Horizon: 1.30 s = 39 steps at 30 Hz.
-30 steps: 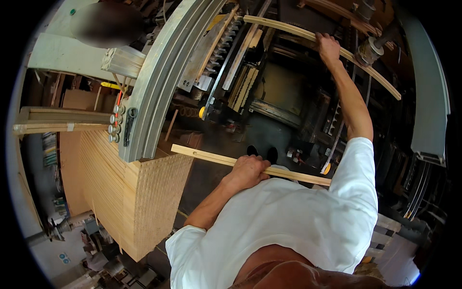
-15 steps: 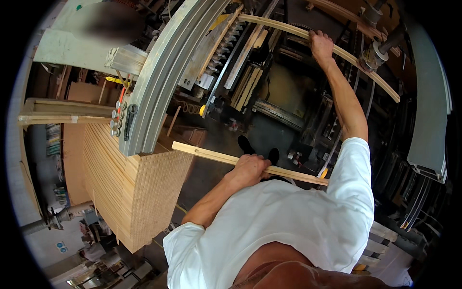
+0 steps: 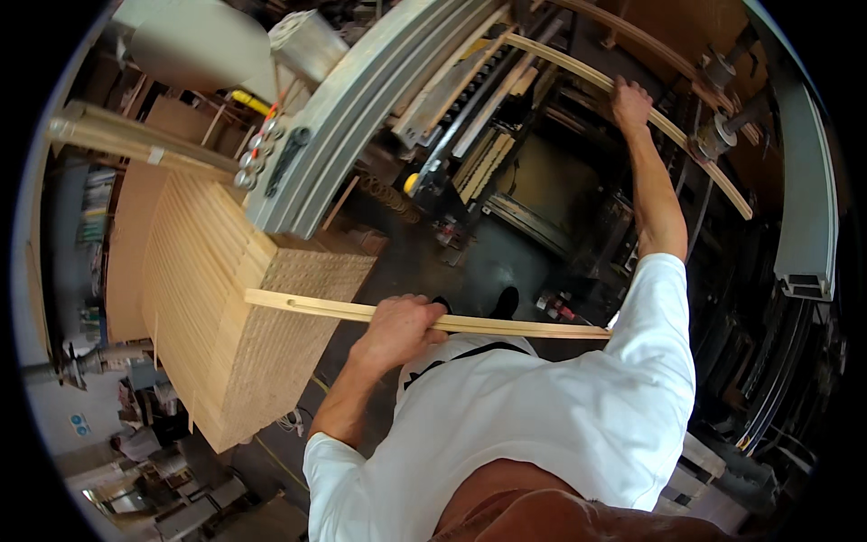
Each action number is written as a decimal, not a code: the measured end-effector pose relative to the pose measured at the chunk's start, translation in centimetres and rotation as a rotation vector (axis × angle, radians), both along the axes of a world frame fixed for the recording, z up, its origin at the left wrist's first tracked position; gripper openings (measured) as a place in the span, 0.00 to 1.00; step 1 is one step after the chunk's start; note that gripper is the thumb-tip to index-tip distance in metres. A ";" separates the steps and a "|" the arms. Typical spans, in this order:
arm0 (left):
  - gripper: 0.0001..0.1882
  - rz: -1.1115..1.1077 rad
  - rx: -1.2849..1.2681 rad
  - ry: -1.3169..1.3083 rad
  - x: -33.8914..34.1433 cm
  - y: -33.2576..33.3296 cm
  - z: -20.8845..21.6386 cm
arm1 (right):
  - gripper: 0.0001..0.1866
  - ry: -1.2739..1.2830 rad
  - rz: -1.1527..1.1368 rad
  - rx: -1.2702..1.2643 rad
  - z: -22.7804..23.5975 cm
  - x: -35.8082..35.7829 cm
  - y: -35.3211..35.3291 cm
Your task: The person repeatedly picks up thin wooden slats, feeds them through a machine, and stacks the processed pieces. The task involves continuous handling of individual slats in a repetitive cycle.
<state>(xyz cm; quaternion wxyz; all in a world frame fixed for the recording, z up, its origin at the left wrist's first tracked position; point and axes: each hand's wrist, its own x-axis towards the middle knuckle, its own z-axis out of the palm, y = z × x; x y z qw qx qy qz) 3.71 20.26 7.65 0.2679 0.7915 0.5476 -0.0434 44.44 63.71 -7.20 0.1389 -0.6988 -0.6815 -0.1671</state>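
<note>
My left hand (image 3: 400, 331) is closed round a long, pale wooden strip (image 3: 515, 327) held crosswise in front of my waist. The strip has a groove along it and a small notch near its left end, which overlaps the stack of strips in view. With the arm stretched far forward, my right hand (image 3: 632, 101) has its fingers curled over a second wooden strip (image 3: 564, 61). That one lies across the machine frame, and its right part passes beneath a metal cylinder (image 3: 713, 137). The undersides of both grips are hidden.
To the left stands a tall stack of wooden strips (image 3: 271, 379), end faces toward me. A thick grey metal beam (image 3: 361, 113) with round buttons (image 3: 255, 155) runs above it. Machine rails (image 3: 528, 224) lie ahead; a grey panel (image 3: 806, 181) stands at right.
My left hand has moved left with its strip, whose end now overlaps the stack. My right hand stays on the far strip. The whole view has shifted a little.
</note>
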 end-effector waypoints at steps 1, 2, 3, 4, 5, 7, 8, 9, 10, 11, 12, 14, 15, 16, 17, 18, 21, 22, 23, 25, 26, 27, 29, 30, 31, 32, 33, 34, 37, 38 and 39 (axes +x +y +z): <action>0.15 0.032 0.018 0.013 -1.5 -1.0 1.0 | 0.18 0.008 -0.002 -0.046 0.5 -0.4 -0.2; 0.15 0.064 0.035 0.026 -3.1 -2.0 2.1 | 0.20 0.085 0.025 0.021 0.9 -0.6 -0.9; 0.15 0.137 0.054 0.026 -5.0 -3.7 3.0 | 0.23 0.161 0.045 -0.025 2.1 -2.4 -1.9; 0.15 0.191 0.059 0.009 -7.0 -5.3 4.0 | 0.25 0.233 0.119 0.077 2.5 -3.1 -3.0; 0.15 0.253 0.063 -0.006 -9.2 -7.0 4.8 | 0.27 0.304 0.221 0.149 3.1 -4.2 -4.4; 0.15 0.374 0.108 -0.041 -13.7 -10.8 6.9 | 0.25 0.645 0.371 0.105 4.4 -7.2 -8.1; 0.16 0.482 0.087 -0.057 -15.8 -13.3 8.3 | 0.23 0.648 0.478 0.142 5.3 -9.2 -10.6; 0.16 0.579 0.070 -0.078 -18.0 -15.7 9.8 | 0.22 0.761 0.472 0.110 5.4 -10.6 -13.0; 0.17 0.684 0.052 -0.097 -20.3 -18.6 10.6 | 0.20 0.883 0.496 0.080 6.9 -13.9 -16.8; 0.18 0.818 0.066 -0.215 -22.6 -21.9 11.3 | 0.19 0.973 0.492 0.044 7.0 -16.2 -19.7; 0.19 0.940 0.077 -0.341 -25.2 -25.3 11.7 | 0.18 0.961 0.526 0.009 7.7 -19.0 -23.5; 0.19 1.098 0.130 -0.467 -31.0 -31.5 12.0 | 0.15 0.985 0.693 -0.052 8.6 -25.2 -30.9; 0.18 1.155 0.162 -0.452 -33.7 -34.7 12.3 | 0.13 1.015 0.764 -0.116 8.9 -28.8 -34.7; 0.17 1.210 0.197 -0.443 -36.2 -37.8 12.3 | 0.11 1.039 0.849 -0.159 9.1 -32.5 -38.3; 0.17 1.235 0.245 -0.459 -39.1 -40.1 11.6 | 0.11 1.051 0.903 -0.251 8.6 -35.4 -41.2; 0.16 1.266 0.297 -0.470 -41.8 -42.1 11.0 | 0.11 0.997 0.922 -0.349 6.9 -37.9 -43.2; 0.15 1.353 0.416 -0.556 -49.6 -45.6 8.8 | 0.12 0.944 1.041 -0.589 4.5 -45.2 -49.3; 0.15 1.384 0.448 -0.597 -51.2 -45.4 8.7 | 0.14 0.860 1.093 -0.571 3.7 -46.7 -50.8; 0.17 1.463 0.498 -0.507 -52.8 -44.8 8.6 | 0.14 0.899 1.083 -0.663 2.4 -47.9 -52.2; 0.16 1.435 0.666 -0.447 -56.0 -43.3 6.7 | 0.15 0.803 1.081 -0.756 1.4 -49.5 -54.5; 0.16 1.416 0.754 -0.408 -58.0 -42.5 6.0 | 0.15 0.766 1.069 -0.802 0.7 -50.0 -55.6; 0.19 1.445 0.739 -0.363 -61.0 -42.7 4.5 | 0.15 0.720 1.051 -0.817 0.3 -50.5 -56.5; 0.24 1.511 0.659 -0.206 -64.9 -40.7 2.8 | 0.15 0.632 0.975 -0.835 -0.8 -50.2 -58.1; 0.26 1.548 0.599 -0.088 -65.5 -38.7 2.4 | 0.15 0.644 0.933 -0.825 -1.5 -49.7 -58.8; 0.29 1.586 0.542 0.040 -66.2 -37.4 2.3 | 0.16 0.658 0.901 -0.818 -2.4 -48.9 -59.4; 0.31 1.596 0.539 0.087 -68.0 -36.5 1.3 | 0.16 0.672 0.868 -0.809 -3.3 -48.0 -60.0; 0.33 1.619 0.539 0.147 -70.5 -37.0 -0.3 | 0.16 0.685 0.820 -0.816 -4.2 -47.2 -60.7; 0.34 1.629 0.535 0.197 -72.3 -36.5 -1.5 | 0.16 0.697 0.757 -0.818 -5.0 -46.0 -61.5; 0.33 1.573 0.565 0.229 -73.6 -31.5 -3.4 | 0.17 0.746 0.557 -0.785 -6.1 -42.5 -63.9; 0.33 1.572 0.560 0.191 -74.0 -29.9 -3.6 | 0.17 0.764 0.493 -0.766 -6.3 -41.6 -64.7; 0.32 1.554 0.546 0.150 -74.3 -27.9 -3.8 | 0.17 0.817 0.414 -0.777 -5.7 -40.7 -65.5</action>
